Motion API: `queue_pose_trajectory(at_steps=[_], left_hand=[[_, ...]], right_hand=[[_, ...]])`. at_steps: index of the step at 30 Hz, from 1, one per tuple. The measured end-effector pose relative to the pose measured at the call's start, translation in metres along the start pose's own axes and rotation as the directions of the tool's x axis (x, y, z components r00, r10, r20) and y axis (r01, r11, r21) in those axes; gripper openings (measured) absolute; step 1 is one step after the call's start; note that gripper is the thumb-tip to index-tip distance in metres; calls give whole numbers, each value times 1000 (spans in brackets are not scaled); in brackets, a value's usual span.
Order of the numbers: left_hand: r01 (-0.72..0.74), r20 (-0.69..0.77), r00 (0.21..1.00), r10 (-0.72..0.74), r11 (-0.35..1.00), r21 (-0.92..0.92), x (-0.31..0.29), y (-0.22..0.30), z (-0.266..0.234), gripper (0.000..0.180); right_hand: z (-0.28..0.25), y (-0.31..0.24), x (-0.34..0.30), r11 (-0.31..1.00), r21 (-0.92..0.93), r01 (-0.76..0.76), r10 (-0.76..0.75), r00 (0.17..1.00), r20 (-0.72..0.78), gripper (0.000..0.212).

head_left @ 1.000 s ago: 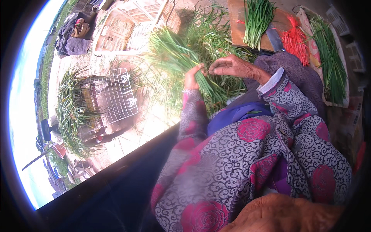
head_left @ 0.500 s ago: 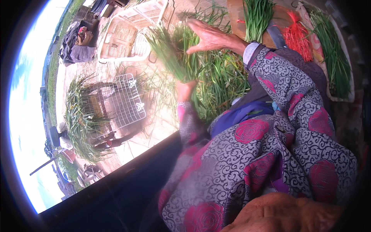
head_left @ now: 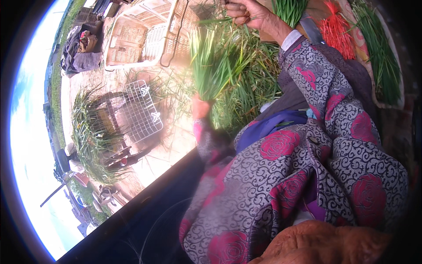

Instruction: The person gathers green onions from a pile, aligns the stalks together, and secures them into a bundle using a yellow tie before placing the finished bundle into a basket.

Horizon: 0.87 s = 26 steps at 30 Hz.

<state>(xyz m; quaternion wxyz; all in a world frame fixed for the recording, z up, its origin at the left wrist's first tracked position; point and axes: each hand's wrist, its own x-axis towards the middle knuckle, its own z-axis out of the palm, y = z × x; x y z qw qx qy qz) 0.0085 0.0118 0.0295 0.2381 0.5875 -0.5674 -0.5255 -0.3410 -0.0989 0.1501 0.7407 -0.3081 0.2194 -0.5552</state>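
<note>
My left hand (head_left: 201, 108) is closed round the lower part of a bunch of garlic chives (head_left: 205, 66), whose pale ends point away from me. My right hand (head_left: 247, 14) is beyond and to the right of that bunch, its fingers curled in. A few thin green blades (head_left: 214, 20) stick out to the left from the right fingers, which seem to grip them. Beneath both hands spreads a heap of loose green leaves (head_left: 250, 94), some of them yellowed.
A white plastic crate (head_left: 127, 44) stands beyond on the left. Nearer are a white wire rack (head_left: 143, 116) and a pile of greens (head_left: 90, 136). On the right lie a tidy bunch of chives (head_left: 290, 11), red plastic strands (head_left: 337, 37) and more chives (head_left: 380, 61) on a cloth.
My right hand has moved away from the bunch, up and to the right, and its spread fingers have curled. The bunch in my left hand has tipped more upright and shifted slightly left.
</note>
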Motion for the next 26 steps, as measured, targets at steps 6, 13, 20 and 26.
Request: queue_pose_trajectory(at_steps=[6,13,20,26], left_hand=[[32,-30,999,-33,999,-39,21,-33,-7,29],[32,-56,998,-41,987,-157,18,-20,-9,36],[-66,-221,975,-7,945,-321,14,-4,-1,43],[2,-210,974,-82,935,-354,14,-45,-12,37]], right_hand=[[-62,-12,9,902,-411,131,-173,983,-68,27],[-73,110,20,285,-935,-211,-116,961,-252,79],[-92,80,33,674,-635,-377,222,923,-313,67],[-119,15,39,977,215,3,11,998,-65,27]])
